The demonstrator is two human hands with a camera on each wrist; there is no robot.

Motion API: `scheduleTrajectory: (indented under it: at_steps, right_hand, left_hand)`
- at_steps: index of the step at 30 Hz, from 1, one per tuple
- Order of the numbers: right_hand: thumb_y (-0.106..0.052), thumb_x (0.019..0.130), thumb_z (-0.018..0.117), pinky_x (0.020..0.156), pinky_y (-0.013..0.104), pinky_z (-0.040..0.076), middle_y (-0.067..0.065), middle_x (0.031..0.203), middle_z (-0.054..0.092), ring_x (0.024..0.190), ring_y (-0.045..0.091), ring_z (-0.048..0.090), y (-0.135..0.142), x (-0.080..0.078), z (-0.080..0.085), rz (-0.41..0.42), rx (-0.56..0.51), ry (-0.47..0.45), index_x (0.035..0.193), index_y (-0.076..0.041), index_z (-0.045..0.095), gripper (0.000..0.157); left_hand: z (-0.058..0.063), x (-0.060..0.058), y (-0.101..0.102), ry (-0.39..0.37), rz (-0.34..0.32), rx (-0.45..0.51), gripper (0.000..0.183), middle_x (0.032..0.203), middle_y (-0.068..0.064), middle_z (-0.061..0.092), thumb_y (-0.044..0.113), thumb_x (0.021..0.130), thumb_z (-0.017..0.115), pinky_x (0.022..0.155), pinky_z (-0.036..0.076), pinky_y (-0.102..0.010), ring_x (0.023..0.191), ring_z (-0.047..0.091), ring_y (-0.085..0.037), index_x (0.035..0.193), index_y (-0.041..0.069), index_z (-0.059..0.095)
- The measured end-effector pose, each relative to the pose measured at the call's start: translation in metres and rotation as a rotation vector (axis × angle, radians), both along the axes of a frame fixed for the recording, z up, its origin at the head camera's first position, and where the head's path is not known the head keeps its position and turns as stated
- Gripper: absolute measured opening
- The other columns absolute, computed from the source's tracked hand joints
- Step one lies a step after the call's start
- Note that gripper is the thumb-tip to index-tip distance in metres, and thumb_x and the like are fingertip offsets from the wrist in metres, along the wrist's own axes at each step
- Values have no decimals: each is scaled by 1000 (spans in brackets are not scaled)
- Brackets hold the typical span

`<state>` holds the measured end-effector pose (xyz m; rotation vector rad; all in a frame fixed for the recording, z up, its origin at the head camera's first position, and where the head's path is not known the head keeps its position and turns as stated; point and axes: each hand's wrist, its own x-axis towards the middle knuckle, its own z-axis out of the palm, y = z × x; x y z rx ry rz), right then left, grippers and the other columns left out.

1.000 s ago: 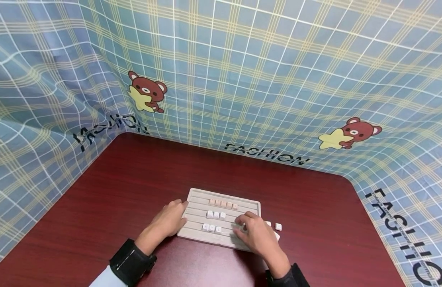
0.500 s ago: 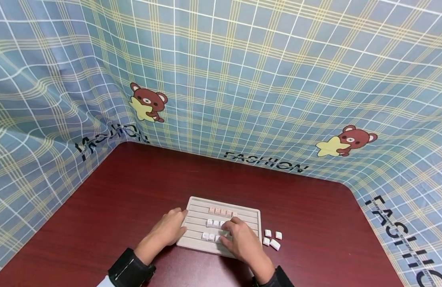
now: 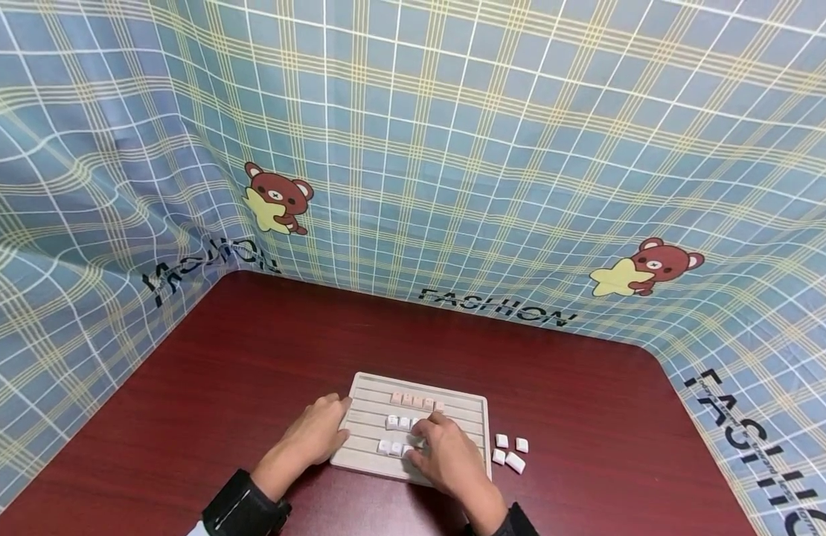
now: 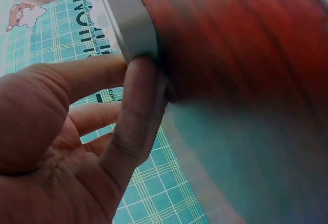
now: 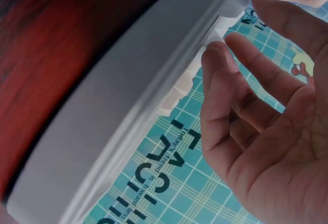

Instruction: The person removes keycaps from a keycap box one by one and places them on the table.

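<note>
A beige grooved tray [image 3: 453, 399] lies on the table with rows of small keycaps. Pale pink keycaps [image 3: 417, 400] stand in the back row, white keycaps [image 3: 398, 422] in the middle row and more white keycaps [image 3: 389, 448] in the front row. My left hand [image 3: 315, 430] holds the tray's left edge; the left wrist view shows thumb and fingers at its corner. Over the tray, my right hand [image 3: 449, 454] has its index finger at the middle row's right end and its thumb at the front row's right end, partly covering those keycaps. Thumb and fingers are apart in the right wrist view.
Several loose white keycaps [image 3: 516, 462] lie on the dark red table [image 3: 587, 417] just right of the tray. A blue plaid cloth [image 3: 413, 171] with bear prints hangs behind and along the sides of the table.
My right hand has moved left over the tray to the right ends of the white rows, uncovering the loose keycaps. My left hand stays on the edge. The head view has tilted slightly.
</note>
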<state>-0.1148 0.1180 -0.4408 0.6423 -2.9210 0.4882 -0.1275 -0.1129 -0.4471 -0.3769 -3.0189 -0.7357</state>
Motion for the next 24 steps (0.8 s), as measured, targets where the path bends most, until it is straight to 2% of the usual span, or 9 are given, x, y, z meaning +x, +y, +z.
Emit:
scheduleTrajectory:
  at_steps: [9,17,24]
  right_hand:
    - [-23,71,82,55,26,48,-7,81,59,67,10,61,1,1,0,62,50,41,85,-19,72,17]
    - [-21,70,83,52,24,46,-9,77,58,63,6,59,2,0,-1,74,55,42,81,-20,72,16]
    - [-22,71,82,54,24,46,-9,78,58,64,6,58,2,-1,-1,73,59,21,82,-21,72,15]
  left_hand:
    - [0,0,0,13,-4,2,34,96,-20,62,2,79,76,69,55,-46,83,66,-37,110,-5,65]
    - [-1,0,0,23,-12,15,34,102,-25,63,1,78,76,74,55,-49,89,66,-40,109,-6,65]
    - [1,1,0,11,-8,26,34,99,-22,63,1,78,75,71,55,-48,86,66,-39,110,-5,65]
